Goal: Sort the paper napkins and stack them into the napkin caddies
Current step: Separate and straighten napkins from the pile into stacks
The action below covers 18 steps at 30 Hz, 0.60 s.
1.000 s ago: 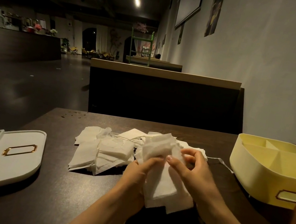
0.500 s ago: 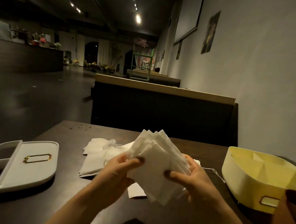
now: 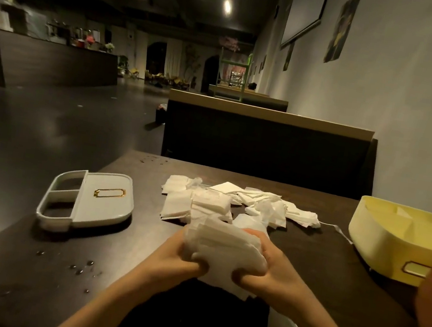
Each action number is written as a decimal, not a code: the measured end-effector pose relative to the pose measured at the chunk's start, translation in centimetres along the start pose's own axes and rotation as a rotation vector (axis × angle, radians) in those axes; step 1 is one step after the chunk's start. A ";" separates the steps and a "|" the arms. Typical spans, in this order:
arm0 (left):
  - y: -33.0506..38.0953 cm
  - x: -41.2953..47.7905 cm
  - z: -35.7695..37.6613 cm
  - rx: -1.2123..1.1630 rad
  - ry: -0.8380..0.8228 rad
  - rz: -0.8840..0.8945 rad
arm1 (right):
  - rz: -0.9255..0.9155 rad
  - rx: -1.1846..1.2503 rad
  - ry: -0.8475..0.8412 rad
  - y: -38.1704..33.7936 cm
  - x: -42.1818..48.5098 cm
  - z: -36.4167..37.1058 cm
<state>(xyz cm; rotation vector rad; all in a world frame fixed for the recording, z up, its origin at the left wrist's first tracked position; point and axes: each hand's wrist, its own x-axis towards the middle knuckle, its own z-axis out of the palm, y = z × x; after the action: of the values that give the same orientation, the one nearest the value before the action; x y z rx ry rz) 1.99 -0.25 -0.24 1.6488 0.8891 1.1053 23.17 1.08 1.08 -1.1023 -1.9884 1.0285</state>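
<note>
One head-worn view, looking forward and down across the table (image 3: 334, 267); hands close below; room receding beyond.

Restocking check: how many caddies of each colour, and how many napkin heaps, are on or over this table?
Yellow caddy: 1
Grey caddy: 1
Loose napkin pile: 1
Napkin bundle, held: 1
Total: 4

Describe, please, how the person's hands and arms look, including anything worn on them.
Both are bare: the left hand and right hand wear no gloves, and no ring, watch or bracelet shows. The forearms are uncovered down to the frame's lower edge, with no sleeve in view.
</note>
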 end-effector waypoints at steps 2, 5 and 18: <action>-0.1 0.3 0.0 -0.020 -0.047 0.046 | 0.015 -0.053 -0.056 -0.1 0.0 -0.1; 0.1 0.8 0.3 -0.062 0.005 -0.054 | 0.046 -0.065 -0.101 0.0 0.1 -0.3; 1.0 3.0 2.0 -0.057 0.538 -0.357 | 0.057 -0.018 0.030 -0.1 -0.2 0.5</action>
<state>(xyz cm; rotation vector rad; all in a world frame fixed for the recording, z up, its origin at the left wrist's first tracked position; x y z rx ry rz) 4.95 1.56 1.14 1.0938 1.4163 1.3211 22.84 0.74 0.88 -1.1831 -1.9564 1.0192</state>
